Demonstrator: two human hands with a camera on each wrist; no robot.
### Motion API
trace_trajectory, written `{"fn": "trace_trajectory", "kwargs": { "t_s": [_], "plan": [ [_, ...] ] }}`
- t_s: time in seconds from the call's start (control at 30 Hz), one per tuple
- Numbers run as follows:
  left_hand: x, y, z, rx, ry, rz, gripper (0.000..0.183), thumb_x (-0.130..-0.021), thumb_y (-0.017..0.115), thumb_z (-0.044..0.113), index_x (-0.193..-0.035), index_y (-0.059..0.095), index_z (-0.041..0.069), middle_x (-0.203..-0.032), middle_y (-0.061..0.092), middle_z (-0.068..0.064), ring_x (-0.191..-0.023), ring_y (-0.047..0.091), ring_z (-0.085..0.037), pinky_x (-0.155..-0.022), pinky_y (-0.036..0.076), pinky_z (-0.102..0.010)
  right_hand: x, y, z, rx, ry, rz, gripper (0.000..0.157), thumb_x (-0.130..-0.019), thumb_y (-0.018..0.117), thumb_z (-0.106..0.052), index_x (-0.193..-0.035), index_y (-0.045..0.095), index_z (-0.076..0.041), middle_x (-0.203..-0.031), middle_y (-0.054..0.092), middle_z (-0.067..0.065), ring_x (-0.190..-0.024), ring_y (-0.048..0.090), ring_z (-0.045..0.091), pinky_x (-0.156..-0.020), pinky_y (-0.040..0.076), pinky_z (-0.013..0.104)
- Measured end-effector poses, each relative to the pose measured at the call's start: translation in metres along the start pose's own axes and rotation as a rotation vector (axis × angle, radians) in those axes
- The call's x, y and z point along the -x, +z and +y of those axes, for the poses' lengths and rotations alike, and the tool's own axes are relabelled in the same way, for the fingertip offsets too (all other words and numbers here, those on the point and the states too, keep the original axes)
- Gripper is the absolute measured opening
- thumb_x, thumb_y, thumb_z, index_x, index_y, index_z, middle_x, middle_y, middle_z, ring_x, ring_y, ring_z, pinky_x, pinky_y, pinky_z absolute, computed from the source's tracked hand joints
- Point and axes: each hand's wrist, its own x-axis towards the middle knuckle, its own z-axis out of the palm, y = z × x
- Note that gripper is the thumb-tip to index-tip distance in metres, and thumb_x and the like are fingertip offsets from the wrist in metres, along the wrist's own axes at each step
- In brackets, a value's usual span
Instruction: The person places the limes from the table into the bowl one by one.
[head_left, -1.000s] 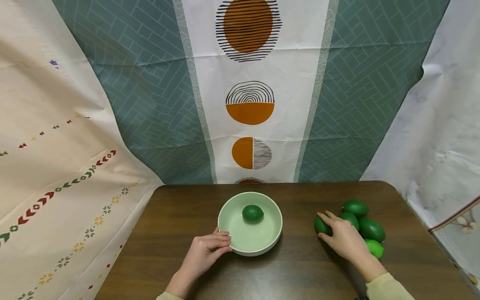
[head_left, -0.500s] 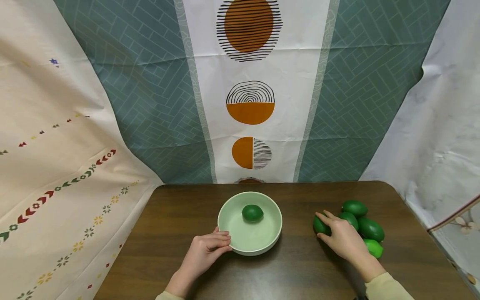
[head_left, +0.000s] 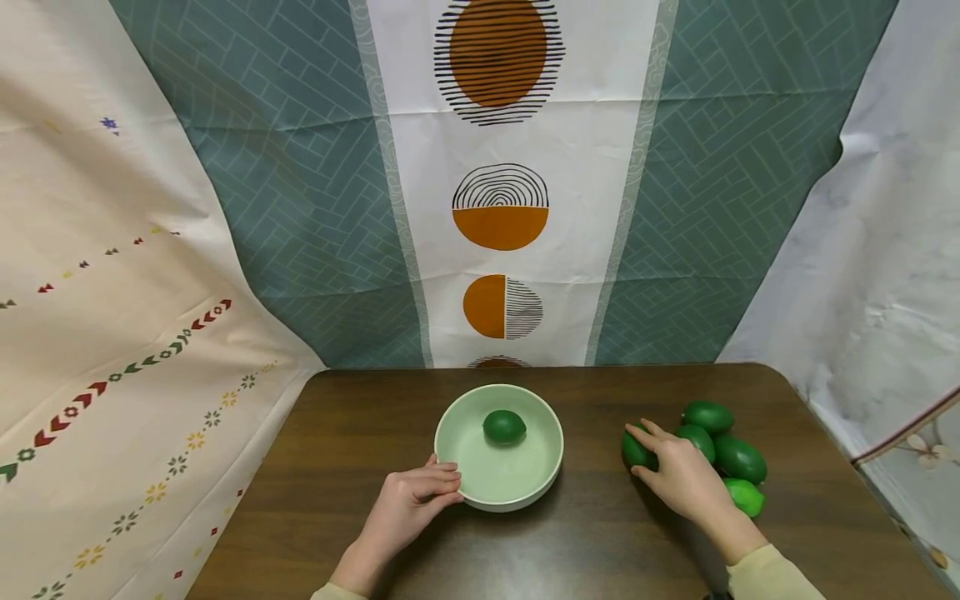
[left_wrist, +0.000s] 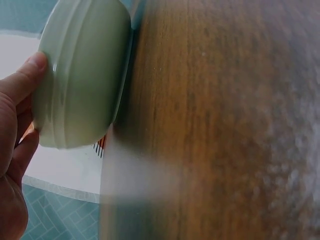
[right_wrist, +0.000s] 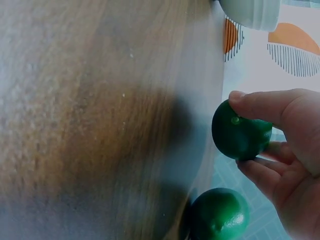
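Observation:
My left hand [head_left: 408, 504] holds the near-left rim of a pale green bowl [head_left: 498, 492]; in the left wrist view its thumb presses the wall of the bowl [left_wrist: 82, 75]. One dark green lime [head_left: 505, 427] lies inside. Over to the right, my right hand [head_left: 686, 475] grips another dark green lime [head_left: 637, 450] between thumb and fingertips. The right wrist view shows this lime [right_wrist: 240, 132] close over the tabletop, its far side covered by the fingers. Just behind that hand, several more limes sit in a group, including a dark one [head_left: 741, 460] and a bright green one [head_left: 744, 497].
Everything stands on a dark brown wooden table [head_left: 577, 550]. A patterned cloth [head_left: 498, 225] hangs behind its back edge, with a cream cloth [head_left: 135, 400] on the left and a white one [head_left: 892, 275] on the right.
My right hand and its lime have shifted slightly left, away from the group. The left hand stays at the bowl, which has not moved.

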Motion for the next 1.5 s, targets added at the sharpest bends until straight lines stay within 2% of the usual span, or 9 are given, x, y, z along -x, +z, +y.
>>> {"fn": "trace_trajectory", "kwargs": {
  "t_s": [0.23,0.33,0.5,0.73,0.87,0.97,1.13,1.37,1.5],
  "plan": [
    [0.0,0.0,0.0,0.0,0.009,0.004,0.023,-0.076,0.093,-0.006,-0.097,0.085,-0.001,-0.098,0.081,-0.014,-0.099,0.08,-0.031,-0.113,0.051,-0.038,0.0,0.0,-0.003,-0.005,0.0,-0.003,0.068,-0.087,0.091,-0.012,-0.147,0.062,0.001,-0.151,0.053,0.035,-0.093,0.078,0.036,-0.071,0.068,0.042],
    [0.0,0.0,0.0,0.001,0.002,-0.001,0.023,-0.076,0.093,-0.006,-0.097,0.085,-0.001,-0.098,0.082,-0.014,-0.099,0.08,-0.03,-0.113,0.051,-0.04,0.0,0.0,-0.005,-0.013,0.009,-0.011,0.069,-0.087,0.091,-0.012,-0.148,0.062,0.001,-0.152,0.053,0.035,-0.077,0.075,0.023,-0.063,0.064,0.033],
    [0.0,0.0,0.0,0.01,-0.036,-0.013,0.022,-0.077,0.093,-0.004,-0.097,0.086,0.001,-0.1,0.082,-0.012,-0.101,0.079,-0.028,-0.111,0.053,-0.044,0.0,-0.001,-0.008,-0.022,0.016,-0.021,0.069,-0.088,0.09,-0.013,-0.149,0.061,0.0,-0.153,0.052,0.034,-0.059,0.061,0.004,-0.057,0.054,0.024],
    [0.0,0.0,0.0,-0.009,0.004,-0.006,0.021,-0.078,0.092,-0.005,-0.097,0.085,0.0,-0.098,0.081,-0.014,-0.099,0.08,-0.029,-0.111,0.053,-0.042,-0.001,-0.002,-0.011,-0.009,0.002,-0.002,0.068,-0.088,0.09,-0.014,-0.149,0.062,-0.001,-0.152,0.054,0.033,-0.057,0.059,0.003,-0.058,0.055,0.025],
    [0.0,0.0,0.0,-0.009,0.013,-0.006,0.022,-0.077,0.093,-0.005,-0.097,0.085,0.0,-0.098,0.081,-0.014,-0.099,0.08,-0.029,-0.111,0.052,-0.041,-0.002,-0.002,-0.013,-0.01,-0.005,0.009,0.068,-0.088,0.09,-0.013,-0.149,0.062,-0.001,-0.152,0.054,0.033,-0.052,0.053,0.001,-0.055,0.052,0.023],
    [0.0,-0.001,0.0,-0.012,0.0,-0.01,0.023,-0.077,0.093,-0.005,-0.097,0.086,0.0,-0.098,0.082,-0.013,-0.1,0.08,-0.028,-0.109,0.054,-0.045,-0.002,-0.003,-0.014,-0.021,-0.007,0.015,0.068,-0.088,0.09,-0.013,-0.149,0.061,-0.001,-0.152,0.053,0.033,-0.046,0.044,0.0,-0.051,0.046,0.021],
    [0.0,-0.002,0.001,-0.008,-0.026,-0.016,0.023,-0.077,0.093,-0.004,-0.098,0.086,0.002,-0.1,0.082,-0.011,-0.101,0.08,-0.026,-0.107,0.055,-0.049,-0.003,-0.003,-0.017,-0.036,-0.011,0.027,0.068,-0.088,0.09,-0.013,-0.149,0.062,-0.003,-0.152,0.054,0.032,-0.043,0.04,0.002,-0.046,0.042,0.022],
    [0.001,-0.001,0.0,-0.022,0.015,-0.001,0.024,-0.076,0.093,-0.005,-0.097,0.086,0.001,-0.099,0.082,-0.011,-0.099,0.08,-0.029,-0.111,0.053,-0.041,-0.004,-0.004,-0.022,-0.037,-0.02,0.037,0.068,-0.087,0.09,-0.012,-0.149,0.062,-0.003,-0.152,0.054,0.031,-0.046,0.043,-0.001,-0.048,0.044,0.021],
    [0.001,-0.001,-0.001,-0.02,0.019,0.001,0.023,-0.076,0.093,-0.004,-0.097,0.085,0.0,-0.099,0.082,-0.012,-0.099,0.08,-0.029,-0.112,0.052,-0.04,-0.004,-0.006,-0.025,-0.05,-0.022,0.04,0.068,-0.087,0.09,-0.012,-0.149,0.063,-0.004,-0.153,0.054,0.031,-0.043,0.04,0.001,-0.045,0.042,0.022]
  ]
}}
